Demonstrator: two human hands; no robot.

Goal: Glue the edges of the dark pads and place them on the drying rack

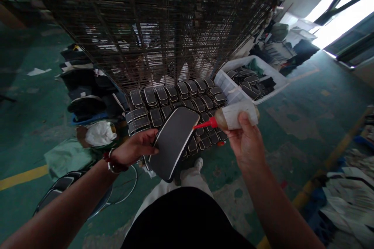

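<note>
At the far left, a stack of dark pieces (84, 81) sits on the green floor (32, 109), with a green cloth (66, 155) nearer the person and a crumpled silvery bag (101, 133) just beside it. The left hand (138, 148), with a bracelet (112, 161) at its wrist, pinches the left edge of a dark curved panel (175, 140) between thumb and fingers. The panel is held tilted in the middle, above the person's legs, and a pale line runs along its long edges. Behind and partly under it, rows of small dark pads (150, 95) with pale rims lie on a wire shelf, and a tall wire rack (163, 19) rises beyond them. Right of the panel, the right hand (247, 140) grips a bottle (226, 118) with a pale label, its thumb pressed on the label. The bottle lies nearly level, and its red nozzle (206, 123) points left, its tip at the panel's right edge; whether they touch is unclear. Beyond the bottle stands a white bin (232, 89) holding more dark pieces. At the far right lies a pale heap (347, 198).
</note>
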